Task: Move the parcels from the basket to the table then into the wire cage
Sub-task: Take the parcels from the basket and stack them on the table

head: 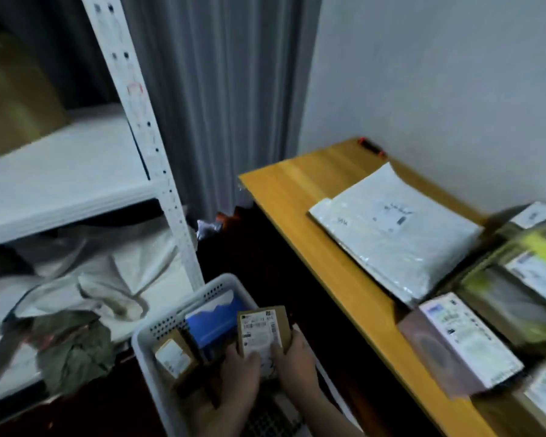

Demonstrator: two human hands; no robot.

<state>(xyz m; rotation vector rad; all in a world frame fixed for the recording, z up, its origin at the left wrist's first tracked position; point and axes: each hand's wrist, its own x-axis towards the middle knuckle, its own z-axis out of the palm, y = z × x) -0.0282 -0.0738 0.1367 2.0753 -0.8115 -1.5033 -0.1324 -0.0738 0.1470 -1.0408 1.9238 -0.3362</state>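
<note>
A small brown cardboard parcel (pixel 262 329) with a white label is held upright over the white perforated basket (pixel 158 329) at the bottom centre. My left hand (pixel 240 370) grips its lower left side and my right hand (pixel 295 361) grips its lower right side. Inside the basket lie another small brown parcel (pixel 174 357) and a blue-and-white parcel (pixel 212 323). To the right, the wooden table (pixel 300 197) carries a white poly mailer (pixel 397 231), a pink-and-white parcel (pixel 460 345) and several taped boxes (pixel 524 272). No wire cage is in view.
A white metal shelf rack (pixel 76 184) stands at the left, with a brown box on its upper shelf and white bags and green cloth (pixel 73 348) lower down. A grey curtain (pixel 221 99) hangs behind. A dark gap separates the basket from the table edge.
</note>
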